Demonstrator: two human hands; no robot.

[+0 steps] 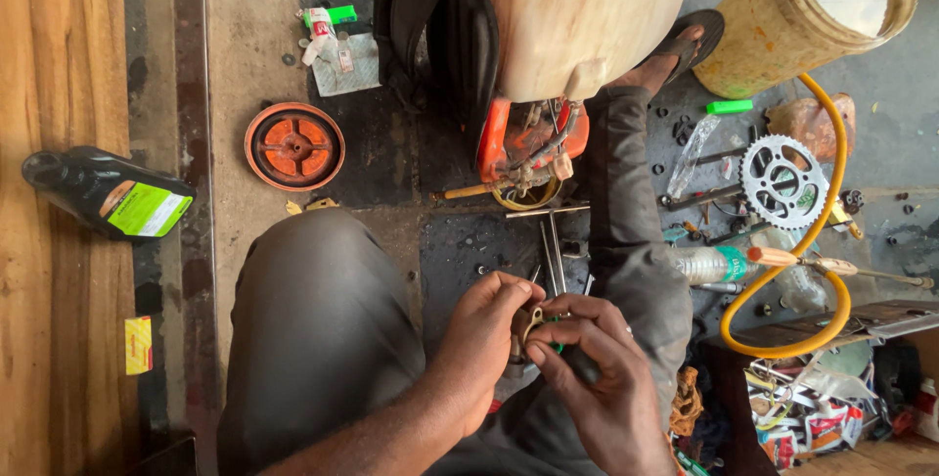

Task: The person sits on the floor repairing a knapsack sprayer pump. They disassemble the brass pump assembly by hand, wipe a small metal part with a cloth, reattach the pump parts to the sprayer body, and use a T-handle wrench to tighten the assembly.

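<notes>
My left hand [486, 339] and my right hand [599, 378] meet low in the middle, between my grey-trousered knees. The left hand pinches a small tan metal part [531, 322]. The right hand grips a dark-handled tool [584, 366] with a bit of green showing at its tip, pressed against that part. What the tip looks like is hidden by my fingers. Straight beyond the hands stands an orange small engine [528, 143] under a large cream plastic tank [577, 16].
An orange round cover [294, 146] lies on the floor at left, a dark oil bottle [103, 194] on the wooden boards further left. At right are a sprocket [783, 181], a yellow hose [817, 241], a plastic bottle [719, 263], a screwdriver [831, 264], a yellow bucket [812, 16] and loose bolts.
</notes>
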